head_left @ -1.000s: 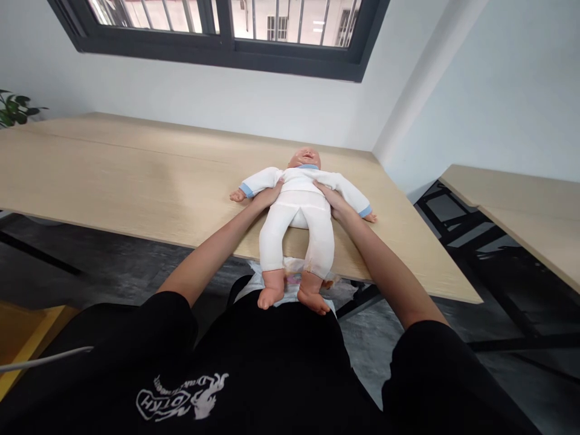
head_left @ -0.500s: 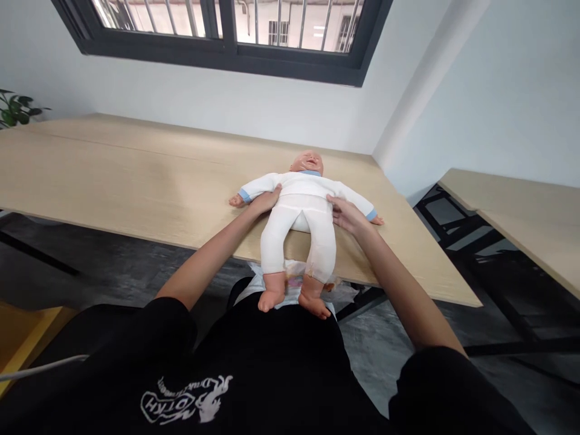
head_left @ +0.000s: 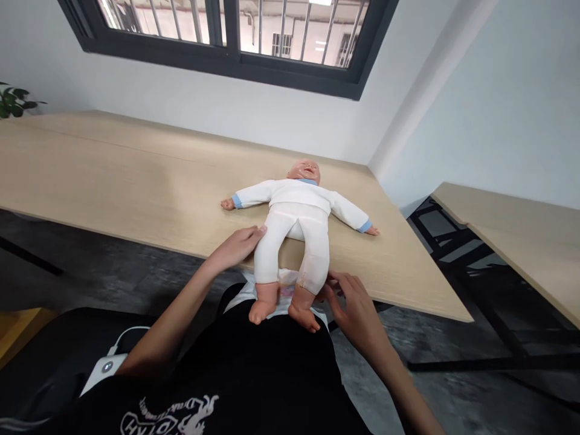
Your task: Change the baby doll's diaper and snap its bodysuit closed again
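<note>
A baby doll (head_left: 296,235) in a white top with blue cuffs and white leggings lies on its back on the wooden table (head_left: 190,181). Its bare feet hang past the near edge, over my lap. My left hand (head_left: 238,246) rests on the tabletop with extended fingers, the tips against the outside of the leg at the left. Beside the other lower leg is my right hand (head_left: 351,305), thumb apart and fingers bent; their tips are partly hidden at the leg. White cloth-like material (head_left: 286,278) with a pinkish patch lies under the doll's ankles on my lap.
A second wooden table (head_left: 521,229) with black metal legs stands at the right. Behind the doll are the wall and a barred window (head_left: 294,36). On a dark seat at lower left lies a white device (head_left: 104,370) with a cable. Plant leaves (head_left: 16,103) show at far left.
Both hands have left the doll's waist and come toward me: the left down to the thigh, the right to the lower leg at the table edge. The doll's pose looks the same.
</note>
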`<state>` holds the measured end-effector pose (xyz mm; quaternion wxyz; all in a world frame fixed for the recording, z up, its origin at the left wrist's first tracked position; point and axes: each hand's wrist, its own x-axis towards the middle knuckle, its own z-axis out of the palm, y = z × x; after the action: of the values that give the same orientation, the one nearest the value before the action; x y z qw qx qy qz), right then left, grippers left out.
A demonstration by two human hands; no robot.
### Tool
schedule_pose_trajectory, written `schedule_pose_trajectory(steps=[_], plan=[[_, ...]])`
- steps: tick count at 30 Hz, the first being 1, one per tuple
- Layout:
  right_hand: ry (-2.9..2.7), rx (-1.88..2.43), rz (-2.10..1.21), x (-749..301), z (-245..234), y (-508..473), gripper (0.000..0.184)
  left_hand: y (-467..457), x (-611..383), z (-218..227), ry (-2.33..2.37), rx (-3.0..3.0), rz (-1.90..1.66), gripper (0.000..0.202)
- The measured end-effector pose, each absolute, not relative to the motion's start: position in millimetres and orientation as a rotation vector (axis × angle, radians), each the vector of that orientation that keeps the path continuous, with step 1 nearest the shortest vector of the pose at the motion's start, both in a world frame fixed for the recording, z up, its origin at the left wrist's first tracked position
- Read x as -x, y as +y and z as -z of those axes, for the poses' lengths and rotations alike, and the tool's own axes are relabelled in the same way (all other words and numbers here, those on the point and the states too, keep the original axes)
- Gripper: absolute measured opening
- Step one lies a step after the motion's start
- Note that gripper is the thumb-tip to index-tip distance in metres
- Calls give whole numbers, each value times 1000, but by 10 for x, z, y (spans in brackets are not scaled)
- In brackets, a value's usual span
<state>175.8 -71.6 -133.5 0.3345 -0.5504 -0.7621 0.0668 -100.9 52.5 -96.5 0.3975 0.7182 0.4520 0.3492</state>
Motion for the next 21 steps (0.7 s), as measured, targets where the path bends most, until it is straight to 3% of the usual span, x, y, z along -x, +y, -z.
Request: schedule_pose_trajectory(steps=[7,13,19,21], plan=[[-2032,1436,-153,-1669,1394,-863,15,-117,1051,1052,1220,-1605,-1262,39],[-2003,1276,-613,-1640,1477,-898,9,-207,1149,1261,1158,-1527,-1039,41],[-1809,1767,-567,-1640,1604,-919,24,-234,1121,1413,1112,-1688,-765,29],[-1841,1809,-578,-1649,1642,-899,29,-233,1047,1521,1004,-1574,-774,36]])
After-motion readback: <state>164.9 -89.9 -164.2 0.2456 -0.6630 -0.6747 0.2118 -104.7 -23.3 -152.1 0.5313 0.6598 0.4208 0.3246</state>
